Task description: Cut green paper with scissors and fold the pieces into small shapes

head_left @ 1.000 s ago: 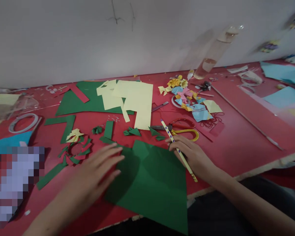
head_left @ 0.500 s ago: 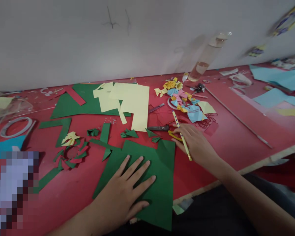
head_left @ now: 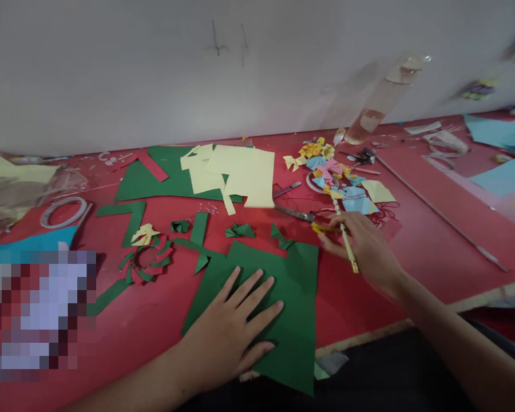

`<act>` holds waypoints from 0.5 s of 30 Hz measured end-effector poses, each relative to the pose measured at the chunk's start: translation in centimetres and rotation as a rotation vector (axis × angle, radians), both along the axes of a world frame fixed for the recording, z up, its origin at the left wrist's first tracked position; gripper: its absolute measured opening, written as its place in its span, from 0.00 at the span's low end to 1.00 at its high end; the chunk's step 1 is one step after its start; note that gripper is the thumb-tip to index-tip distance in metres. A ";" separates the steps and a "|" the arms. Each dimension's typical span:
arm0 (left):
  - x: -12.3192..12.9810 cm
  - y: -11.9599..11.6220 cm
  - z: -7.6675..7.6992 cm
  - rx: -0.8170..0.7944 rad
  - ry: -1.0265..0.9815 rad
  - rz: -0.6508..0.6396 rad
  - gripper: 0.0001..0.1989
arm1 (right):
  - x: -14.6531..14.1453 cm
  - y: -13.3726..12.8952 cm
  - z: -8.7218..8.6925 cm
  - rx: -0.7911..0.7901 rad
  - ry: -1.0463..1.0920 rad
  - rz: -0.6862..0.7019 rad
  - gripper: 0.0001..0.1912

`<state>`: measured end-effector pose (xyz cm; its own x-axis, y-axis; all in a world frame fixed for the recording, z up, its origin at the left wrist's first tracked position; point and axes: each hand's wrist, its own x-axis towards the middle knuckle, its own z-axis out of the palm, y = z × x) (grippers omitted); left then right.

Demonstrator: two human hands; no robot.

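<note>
Flat on a green paper sheet (head_left: 298,320), my left hand (head_left: 236,320) lies with its fingers spread. My right hand (head_left: 364,246) has a pale yellow dotted pencil (head_left: 349,252) lying between its fingers. Its thumb and fingertips are also closed at the yellow handle of the scissors (head_left: 302,215). The scissor blades point left and meet the lower edge of a cream paper sheet (head_left: 253,177). Small folded green pieces (head_left: 240,230) lie just beyond the green sheet. To the left is a ring of folded red and green paper (head_left: 143,263).
A clear bottle with liquid (head_left: 369,120) stands by the wall. Folded colored paper pieces (head_left: 326,166) are heaped behind my right hand. A thin stick (head_left: 442,212) lies at the right. A tape roll (head_left: 64,212) and a pixelated area (head_left: 38,309) are at the left.
The view has swung left, so things sit further right. My right hand has shifted the scissors, and the cream sheet's lower edge now looks raised. My left hand stays on the green sheet.
</note>
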<state>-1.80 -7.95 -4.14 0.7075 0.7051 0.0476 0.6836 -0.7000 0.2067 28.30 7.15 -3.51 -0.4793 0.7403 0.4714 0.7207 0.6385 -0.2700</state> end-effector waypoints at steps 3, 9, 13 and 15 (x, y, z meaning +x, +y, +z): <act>0.2 -0.2 -0.1 0.013 -0.012 0.002 0.27 | 0.3 -0.1 0.7 0.006 0.019 -0.082 0.08; -0.9 1.6 2.1 0.054 -0.054 0.027 0.21 | 1.2 0.4 0.9 -0.006 0.117 -0.297 0.14; -2.5 7.2 4.2 0.064 -0.043 0.123 0.19 | 1.4 0.7 0.6 -0.016 0.080 -0.299 0.16; -2.9 10.9 4.4 0.023 -0.050 0.197 0.19 | 1.4 0.8 0.4 -0.029 0.047 -0.285 0.17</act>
